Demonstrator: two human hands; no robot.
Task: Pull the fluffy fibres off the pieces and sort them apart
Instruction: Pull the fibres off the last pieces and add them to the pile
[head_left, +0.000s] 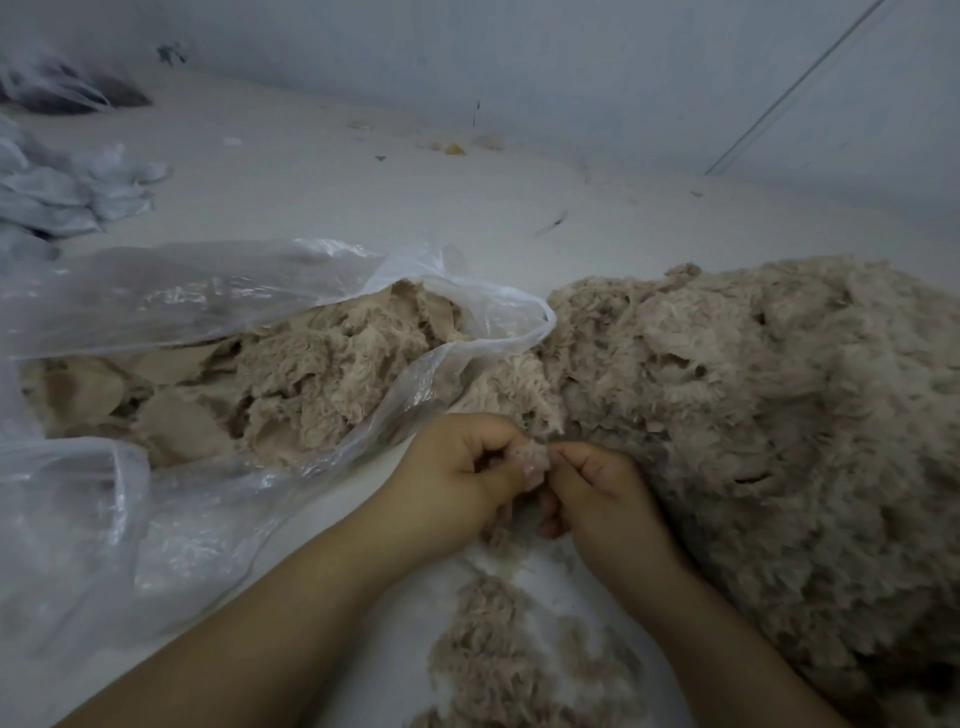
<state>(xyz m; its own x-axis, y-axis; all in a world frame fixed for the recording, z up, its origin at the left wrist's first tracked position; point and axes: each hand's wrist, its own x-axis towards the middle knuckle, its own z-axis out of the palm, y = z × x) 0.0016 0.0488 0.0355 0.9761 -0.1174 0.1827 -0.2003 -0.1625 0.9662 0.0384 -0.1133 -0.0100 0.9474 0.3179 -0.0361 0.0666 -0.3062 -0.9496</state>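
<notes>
Far left, grey cloths, cut off by the edge. Clear bag of beige pieces, partly veiled. Left hand and right hand both pinching one small tuft, fingertips blurred. Loose fluff below; big pile right, cut off.

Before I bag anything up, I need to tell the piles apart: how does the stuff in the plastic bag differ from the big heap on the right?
The bag's contents show smooth flat backing among the fluff; the heap looks fluffy all over. The contents lie low inside clear plastic; the heap lies loose and mounds higher. Both are the same beige-pink.
</notes>
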